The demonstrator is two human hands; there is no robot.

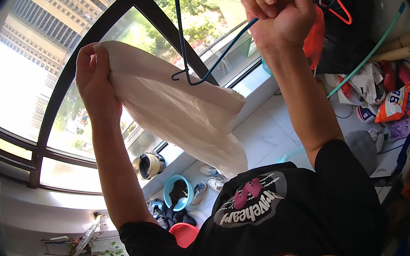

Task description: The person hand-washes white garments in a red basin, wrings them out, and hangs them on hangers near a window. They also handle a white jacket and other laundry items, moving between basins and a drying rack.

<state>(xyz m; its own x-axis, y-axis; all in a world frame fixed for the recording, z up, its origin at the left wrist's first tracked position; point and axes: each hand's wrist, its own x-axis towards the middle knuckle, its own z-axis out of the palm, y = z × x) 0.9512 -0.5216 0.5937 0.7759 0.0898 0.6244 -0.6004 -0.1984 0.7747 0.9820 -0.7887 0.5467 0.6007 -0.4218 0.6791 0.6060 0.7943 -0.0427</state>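
My left hand (95, 83) pinches the upper corner of a thin white garment (176, 112), raised in front of the window. The garment has a wide folded band along its top edge, and its lower part hangs down to the right. My right hand (280, 3) is raised at the top of the view and closed around a dark blue clothes hanger (225, 53). The hanger's bottom bar, with a small hook at its corner, reaches over the garment's band. Whether it touches the cloth I cannot tell. The hanger's top is partly out of view.
Orange-red hangers (339, 10) hang beside my right hand. A green pole (371, 56) slants at the right above plastic bags and packages (397, 102). On the floor stand a blue basin (178, 192), a red basin (185, 234) and shoes (199, 193). A helmet (151, 165) rests by the window.
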